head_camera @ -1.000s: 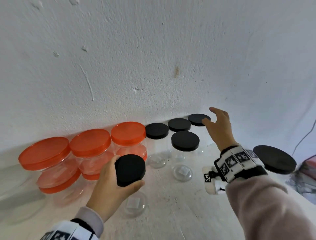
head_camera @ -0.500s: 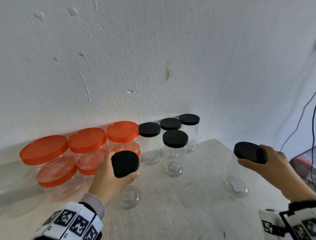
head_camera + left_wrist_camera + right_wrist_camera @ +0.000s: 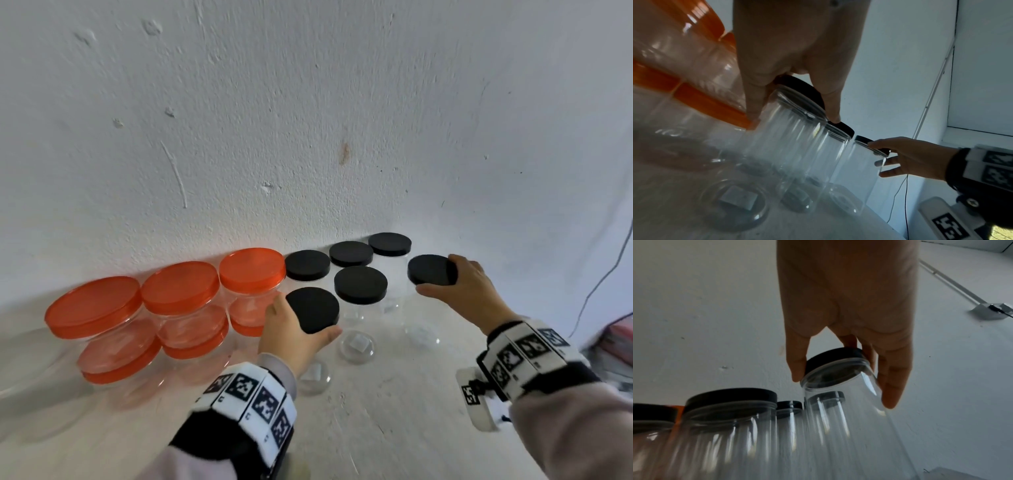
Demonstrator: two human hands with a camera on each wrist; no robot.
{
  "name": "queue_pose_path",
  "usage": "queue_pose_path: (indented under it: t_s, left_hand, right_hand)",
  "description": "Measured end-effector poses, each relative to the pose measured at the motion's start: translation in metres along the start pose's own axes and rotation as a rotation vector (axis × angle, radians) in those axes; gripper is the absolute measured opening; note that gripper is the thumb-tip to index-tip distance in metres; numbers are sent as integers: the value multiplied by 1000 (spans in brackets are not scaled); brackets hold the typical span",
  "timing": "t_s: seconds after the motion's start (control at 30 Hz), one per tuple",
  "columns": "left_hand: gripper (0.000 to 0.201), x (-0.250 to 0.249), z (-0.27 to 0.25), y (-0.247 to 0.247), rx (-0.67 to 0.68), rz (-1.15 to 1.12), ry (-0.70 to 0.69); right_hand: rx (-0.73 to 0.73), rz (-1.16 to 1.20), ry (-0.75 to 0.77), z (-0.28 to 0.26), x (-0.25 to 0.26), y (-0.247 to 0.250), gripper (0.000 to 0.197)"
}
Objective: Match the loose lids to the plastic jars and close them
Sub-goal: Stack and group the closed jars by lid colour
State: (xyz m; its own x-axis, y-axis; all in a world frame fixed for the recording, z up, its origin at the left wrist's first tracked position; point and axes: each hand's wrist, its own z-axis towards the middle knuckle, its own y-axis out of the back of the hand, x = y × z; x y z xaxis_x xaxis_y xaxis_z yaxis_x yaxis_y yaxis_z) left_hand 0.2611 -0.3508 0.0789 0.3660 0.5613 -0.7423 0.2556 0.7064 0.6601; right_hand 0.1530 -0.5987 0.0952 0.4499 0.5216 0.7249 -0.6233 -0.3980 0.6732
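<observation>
My left hand [image 3: 291,330] grips the black lid [image 3: 312,310] of a clear plastic jar [image 3: 313,377] that stands just in front of the orange-lidded jars. The left wrist view shows its fingers [image 3: 754,100] curled round that lid [image 3: 803,91]. My right hand [image 3: 460,286] grips the black lid [image 3: 431,270] of another clear jar [image 3: 421,334], right of the black-lidded group. That jar [image 3: 849,402] leans in the right wrist view, its lid [image 3: 834,356] pinched between thumb and fingers.
Several closed black-lidded jars [image 3: 360,284] stand at the back against the white wall [image 3: 308,137]. Three orange-lidded jars [image 3: 180,282] sit to the left. A thin cable [image 3: 603,281] hangs at the right, above some reddish things [image 3: 615,342] past the table edge.
My right hand left the back row, took a black-lidded jar at the far right and carried it left beside the group. My left hand shifted its jar slightly back and right.
</observation>
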Motion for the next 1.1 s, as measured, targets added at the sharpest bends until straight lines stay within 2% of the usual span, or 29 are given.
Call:
queue_pose_path:
  t_s: [0.27,0.47,0.6,0.67,0.73,0.8,0.9,1.0,1.1]
  left_hand:
    - [98,-13,19,-18,-38,-8,36]
    - [95,-15,26,-20,-35,1,27]
    - [103,-17,28,-20,-2,6,17]
    - [104,-18,29,-20,19,36,19]
    - [103,-18,29,-20,29,51,31]
    - [102,-18,29,-20,34,34,42]
    - [102,-17,29,-20,35,9,37]
    - [104,-15,31,-19,52,4,21]
    - [104,-14,32,-19,61,-30,24]
  right_hand:
    - [76,-8,29,30,1,-18,69]
    - [110,-38,57,40,5,-20,59]
    - [121,-113,42,37,9,-22,48]
    - [47,-206,99,34,16,-24,54]
    - [-16,-233,224,30,27,-29,65]
    - [52,-234,337,26,39,-34,76]
    - [218,-338,367,23,47,-42,92]
    - [283,-377,370,24,46,-46,90]
    - [283,-387,378,25,47,-46,85]
